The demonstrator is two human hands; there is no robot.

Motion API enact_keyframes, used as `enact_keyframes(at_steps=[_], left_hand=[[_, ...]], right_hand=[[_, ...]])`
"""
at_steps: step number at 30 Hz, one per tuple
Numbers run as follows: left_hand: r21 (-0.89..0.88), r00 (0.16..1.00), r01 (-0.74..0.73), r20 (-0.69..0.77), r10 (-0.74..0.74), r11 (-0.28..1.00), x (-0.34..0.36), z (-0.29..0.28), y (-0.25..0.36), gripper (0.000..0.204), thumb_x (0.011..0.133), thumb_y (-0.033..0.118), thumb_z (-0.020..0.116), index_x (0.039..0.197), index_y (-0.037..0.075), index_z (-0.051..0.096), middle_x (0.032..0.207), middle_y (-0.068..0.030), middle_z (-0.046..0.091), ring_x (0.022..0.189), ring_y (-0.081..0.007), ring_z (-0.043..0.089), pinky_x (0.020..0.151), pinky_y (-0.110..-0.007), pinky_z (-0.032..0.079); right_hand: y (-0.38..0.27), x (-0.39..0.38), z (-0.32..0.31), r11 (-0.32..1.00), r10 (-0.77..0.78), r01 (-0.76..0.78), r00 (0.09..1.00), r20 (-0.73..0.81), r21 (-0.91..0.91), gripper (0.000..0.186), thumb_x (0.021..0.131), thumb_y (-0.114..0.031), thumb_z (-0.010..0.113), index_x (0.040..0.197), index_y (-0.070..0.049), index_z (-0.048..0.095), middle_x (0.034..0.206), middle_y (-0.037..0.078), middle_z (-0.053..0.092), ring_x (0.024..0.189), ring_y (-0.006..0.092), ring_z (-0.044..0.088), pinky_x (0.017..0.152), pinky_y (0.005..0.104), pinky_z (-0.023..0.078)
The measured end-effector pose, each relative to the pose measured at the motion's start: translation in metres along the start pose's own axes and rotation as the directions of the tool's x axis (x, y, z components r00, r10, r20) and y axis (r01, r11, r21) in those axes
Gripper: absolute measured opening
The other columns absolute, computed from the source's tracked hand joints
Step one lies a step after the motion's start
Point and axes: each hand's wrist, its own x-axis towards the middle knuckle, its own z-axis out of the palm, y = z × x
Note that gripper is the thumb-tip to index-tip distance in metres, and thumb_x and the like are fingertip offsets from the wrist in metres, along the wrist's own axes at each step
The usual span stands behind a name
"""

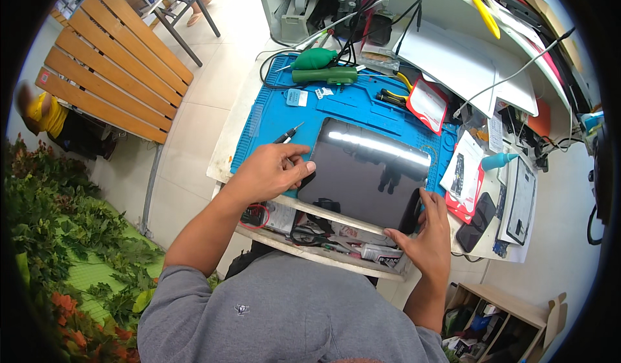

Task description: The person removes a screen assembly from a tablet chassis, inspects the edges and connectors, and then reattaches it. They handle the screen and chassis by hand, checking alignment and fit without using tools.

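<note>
Lying crosswise, the dark tablet (365,176) has right hand (429,232) spread at its near-right corner, left hand (266,173) parted at left edge.

At frame centre, a tablet (365,178) lies on a mat (275,118); behind it, upper centre, a blower (314,59); right, on the worktop (224,148), a phone (477,222); below, a drawer (352,265).

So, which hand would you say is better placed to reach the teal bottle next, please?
Probably the right hand, at the right edge of the dark screen, nearer the teal bottle; the left hand is at the opposite edge.
</note>
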Motion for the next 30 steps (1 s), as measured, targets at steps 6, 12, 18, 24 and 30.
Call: enact_keyframes(at_steps=[6, 12, 18, 24, 30], left_hand=[[0.113, 0.998, -0.058, 0.012, 0.057, 0.992, 0.01, 0.001, -0.005, 0.061, 0.102, 0.035, 0.076, 0.139, -0.012, 0.065, 0.091, -0.0098, 0.072, 0.072, -0.0158, 0.07, 0.065, -0.03, 0.059], [0.024, 1.0, -0.005, -0.006, 0.005, 1.0, 0.011, 0.004, -0.001, 0.057, 0.103, 0.035, 0.075, 0.134, -0.012, 0.068, 0.078, -0.0048, 0.066, 0.06, -0.0122, 0.062, 0.054, -0.03, 0.051], [-0.176, 0.996, 0.089, 0.029, -0.086, 0.98, 0.008, 0.001, 0.005, 0.053, 0.104, 0.03, 0.071, 0.14, -0.008, 0.065, 0.072, -0.0002, 0.06, 0.051, -0.0071, 0.054, 0.042, -0.025, 0.042], [-0.205, 0.994, 0.105, 0.003, -0.106, 0.973, 0.007, 0.003, 0.003, 0.049, 0.104, 0.029, 0.07, 0.138, -0.006, 0.065, 0.071, 0.0017, 0.059, 0.05, -0.0063, 0.053, 0.041, -0.024, 0.04], [-0.223, 0.995, 0.095, -0.002, -0.097, 0.97, 0.012, 0.002, -0.007, 0.048, 0.104, 0.029, 0.072, 0.137, -0.005, 0.066, 0.07, 0.0021, 0.06, 0.049, -0.0063, 0.053, 0.041, -0.024, 0.04]], right_hand=[[-0.004, 0.004, -0.001, 0.98, 0.091, -0.086, 0.996, -0.016, 0.181, 0.099, 0.069, -0.028, 0.102, 0.147, 0.011, 0.056, 0.126, 0.016, 0.062, 0.089, 0.0207, 0.054, 0.076, 0.0344, 0.051], [0.007, 0.017, 0.012, 0.855, 0.342, -0.278, 0.937, -0.073, 0.438, 0.077, 0.092, -0.037, 0.089, 0.142, 0.015, 0.061, 0.116, 0.013, 0.069, 0.09, 0.0136, 0.056, 0.077, 0.0285, 0.049], [0.022, 0.025, 0.022, 0.762, 0.408, -0.282, 0.908, -0.094, 0.583, 0.066, 0.101, -0.035, 0.08, 0.141, 0.015, 0.062, 0.108, 0.011, 0.071, 0.092, 0.0128, 0.063, 0.082, 0.0262, 0.05], [0.025, 0.029, 0.022, 0.583, 0.442, -0.256, 0.896, -0.037, 0.771, 0.048, 0.105, -0.02, 0.076, 0.137, 0.012, 0.063, 0.11, 0.011, 0.072, 0.096, 0.0127, 0.066, 0.086, 0.0267, 0.053], [0.008, 0.035, 0.021, 0.312, 0.338, -0.205, 0.937, 0.094, 0.927, 0.051, 0.104, -0.014, 0.077, 0.145, 0.004, 0.053, 0.125, 0.013, 0.072, 0.109, 0.0171, 0.069, 0.096, 0.0297, 0.055]])
